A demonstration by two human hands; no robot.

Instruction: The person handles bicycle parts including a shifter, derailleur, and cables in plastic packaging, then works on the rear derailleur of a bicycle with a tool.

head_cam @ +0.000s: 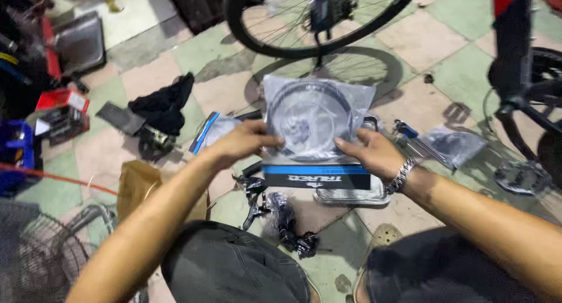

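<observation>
**Clear plastic packet held in both hands**

Clear plastic packet [316, 124] with a coiled black cable inside and a blue-and-black card at the bottom is in front of us, above the tiled floor [421, 40]. Our left hand [243, 142] and right hand [374, 154] are closed on its two side edges. Below it lie black brake parts [281, 215]. Beyond it stands a bicycle wheel [316, 19].

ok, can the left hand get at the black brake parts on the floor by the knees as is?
Probably not at once: the left hand grips the clear packet together with the right hand. The brake parts lie uncovered below it.
</observation>
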